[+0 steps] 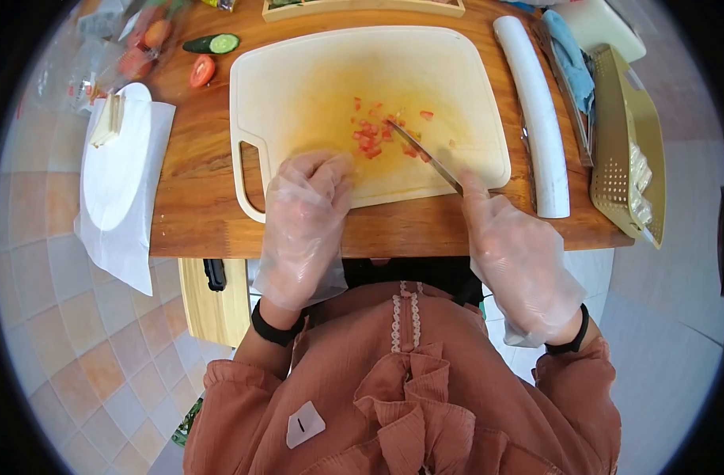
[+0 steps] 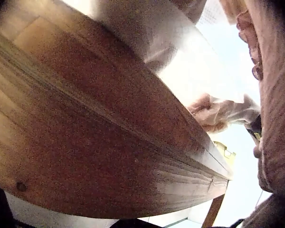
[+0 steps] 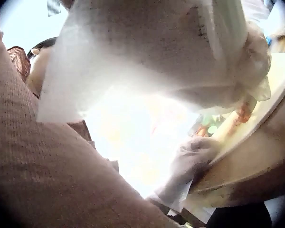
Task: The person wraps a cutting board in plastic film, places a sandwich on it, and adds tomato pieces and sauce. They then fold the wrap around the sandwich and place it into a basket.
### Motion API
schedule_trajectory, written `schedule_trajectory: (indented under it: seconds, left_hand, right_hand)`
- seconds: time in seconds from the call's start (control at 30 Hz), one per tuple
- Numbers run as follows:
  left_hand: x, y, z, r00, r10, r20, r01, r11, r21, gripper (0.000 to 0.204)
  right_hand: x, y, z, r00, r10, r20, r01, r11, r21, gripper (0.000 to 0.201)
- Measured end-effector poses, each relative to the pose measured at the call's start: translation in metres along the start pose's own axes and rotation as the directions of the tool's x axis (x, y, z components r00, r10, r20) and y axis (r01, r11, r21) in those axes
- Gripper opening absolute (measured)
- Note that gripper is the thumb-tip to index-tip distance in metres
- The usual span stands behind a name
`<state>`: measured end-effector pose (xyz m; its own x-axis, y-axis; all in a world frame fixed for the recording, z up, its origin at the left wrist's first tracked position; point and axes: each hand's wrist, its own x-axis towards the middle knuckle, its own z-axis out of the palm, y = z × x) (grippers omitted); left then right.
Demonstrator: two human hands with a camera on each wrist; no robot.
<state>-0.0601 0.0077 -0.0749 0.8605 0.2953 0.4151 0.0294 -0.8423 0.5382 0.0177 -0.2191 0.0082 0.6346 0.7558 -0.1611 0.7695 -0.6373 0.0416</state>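
In the head view, my gloved right hand [image 1: 512, 245] grips a knife [image 1: 433, 158]. Its blade slants over the cream cutting board [image 1: 299, 71], tip among small diced tomato pieces [image 1: 368, 136]. My gloved left hand [image 1: 303, 218] rests at the board's near left edge beside the handle slot, fingers loosely curled, with no object showing in it. The undersides of its fingers are hidden. Juice stains the middle of the board. In the right wrist view, the glove [image 3: 156, 52] covers much of the picture, and the left hand [image 3: 192, 159] shows beyond it.
Left of the board lie a cut cucumber [image 1: 212, 43], a tomato half [image 1: 203, 71] and white paper [image 1: 117, 174] with a sandwich-like stack [image 1: 109, 120]. At right stand a white roll [image 1: 532, 111] and an olive basket [image 1: 631, 142]. The wooden table edge [image 1: 212, 245] runs close to the body.
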Motion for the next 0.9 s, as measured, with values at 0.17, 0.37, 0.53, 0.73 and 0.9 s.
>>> schedule_trajectory:
  seconds: [0.17, 0.37, 0.53, 0.73, 0.9]
  left_hand:
    - [-0.001, -0.002, 0.001, 1.0, -0.009, 0.004, 0.009, 1.0, -0.012, 0.024]
    - [0.0, -0.001, 0.001, 1.0, 0.01, 0.001, -0.01, 1.0, 0.002, 0.023]
    - [-0.001, -0.002, 0.002, 1.0, 0.001, -0.013, -0.001, 1.0, 0.013, 0.021]
    - [0.0, -0.002, 0.001, 1.0, -0.027, 0.012, 0.027, 1.0, -0.008, 0.02]
    - [0.0, -0.002, 0.002, 0.999, -0.032, 0.017, 0.032, 0.999, -0.019, 0.02]
  right_hand:
    - [-0.003, 0.021, -0.013, 0.999, -0.012, 0.045, 0.009, 0.999, 0.051, 0.054]
    - [0.021, 0.04, -0.015, 0.978, 0.04, -0.205, 0.0, 0.981, 0.194, 0.035]
    - [0.061, 0.063, 0.004, 0.948, -0.04, -0.316, 0.128, 0.955, 0.266, 0.029]
    - [0.083, 0.069, 0.015, 0.96, -0.078, -0.269, 0.142, 0.964, 0.227, 0.027]
    - [0.087, 0.067, 0.015, 0.95, -0.109, -0.293, 0.173, 0.964, 0.202, 0.023]
